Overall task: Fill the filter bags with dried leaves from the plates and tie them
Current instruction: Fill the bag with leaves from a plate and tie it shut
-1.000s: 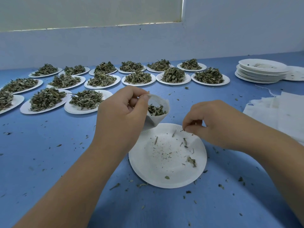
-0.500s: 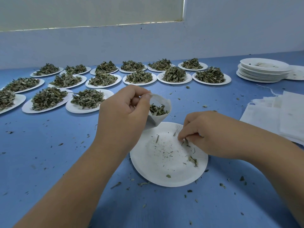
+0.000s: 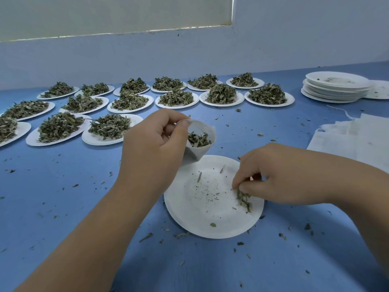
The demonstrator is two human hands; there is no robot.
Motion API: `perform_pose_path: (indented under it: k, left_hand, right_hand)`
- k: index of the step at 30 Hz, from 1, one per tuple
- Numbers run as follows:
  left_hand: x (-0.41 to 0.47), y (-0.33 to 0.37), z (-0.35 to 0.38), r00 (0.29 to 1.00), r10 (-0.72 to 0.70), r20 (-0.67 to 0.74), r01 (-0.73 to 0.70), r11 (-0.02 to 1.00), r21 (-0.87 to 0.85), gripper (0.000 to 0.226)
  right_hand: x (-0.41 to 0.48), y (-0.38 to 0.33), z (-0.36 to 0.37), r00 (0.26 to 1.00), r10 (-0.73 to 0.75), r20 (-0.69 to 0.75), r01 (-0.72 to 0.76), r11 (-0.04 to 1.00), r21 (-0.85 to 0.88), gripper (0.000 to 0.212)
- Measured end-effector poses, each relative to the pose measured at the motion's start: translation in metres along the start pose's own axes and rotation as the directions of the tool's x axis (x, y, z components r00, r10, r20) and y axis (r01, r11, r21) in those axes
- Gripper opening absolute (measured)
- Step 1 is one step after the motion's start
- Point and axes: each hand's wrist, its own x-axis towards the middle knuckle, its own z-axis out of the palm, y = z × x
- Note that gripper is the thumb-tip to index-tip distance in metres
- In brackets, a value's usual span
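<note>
Right hand (image 3: 284, 175) pinches green dried leaves (image 3: 244, 200) at the white paper plate's (image 3: 200, 224) right edge; left hand (image 3: 151, 148) grips the white filter bag (image 3: 195, 153) (mouth up) above-left.

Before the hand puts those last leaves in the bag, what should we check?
1. Mouth of the filter bag open: ok, the left hand holds it wide.
2. Room in the bag: ok, the leaves inside sit below its rim.
3. Grip of the right hand: ok, it pinches the last clump on the plate.
4. Plate emptied: not ok, small scraps remain.
5. String for tying: cannot tell, none shows on the bag.
</note>
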Motion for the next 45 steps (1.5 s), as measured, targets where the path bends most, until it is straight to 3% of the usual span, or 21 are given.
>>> perform_pose_path:
  k: [2,6,9,16,22,37,42,45]
  left_hand:
    - [0.000,0.000,0.000,1.000,0.002,0.002,-0.002,1.000,-0.004,0.015]
    - [0.000,0.000,0.001,1.000,0.006,-0.003,-0.006,1.000,-0.011,0.015]
    - [0.000,0.000,0.001,1.000,0.003,-0.003,-0.003,1.000,-0.014,0.016]
    - [0.000,0.001,0.001,1.000,0.006,0.005,-0.005,1.000,-0.018,0.018]
    - [-0.001,0.001,0.001,1.000,0.008,0.012,-0.008,1.000,-0.009,0.020]
    - [-0.002,0.002,0.002,1.000,0.007,0.024,-0.007,1.000,0.012,0.019]
    - [-0.002,0.002,0.003,1.000,0.010,0.028,-0.011,1.000,0.019,0.019]
    - [-0.002,0.001,0.003,1.000,0.012,0.027,-0.013,1.000,0.025,0.021]
  right_hand:
    - [-0.002,-0.002,-0.001,1.000,-0.009,0.023,0.009,1.000,0.011,0.020]
    - [-0.006,-0.005,-0.003,0.997,-0.003,0.073,0.004,1.000,-0.021,0.046]
    - [-0.006,-0.005,-0.001,0.998,0.008,0.058,-0.005,0.999,-0.051,0.053]
    - [0.000,-0.005,0.008,1.000,0.015,-0.017,-0.017,0.995,-0.096,0.023]
    - [0.003,-0.013,0.011,0.998,0.034,-0.047,-0.041,0.983,-0.177,0.011]
    - [0.003,-0.021,0.013,0.992,-0.061,-0.107,0.032,0.966,-0.256,0.018]
    - [0.004,-0.018,0.014,0.988,-0.099,-0.115,0.072,0.973,-0.221,0.022]
    - [0.005,-0.012,0.014,0.989,-0.101,-0.108,0.084,0.986,-0.146,0.014]
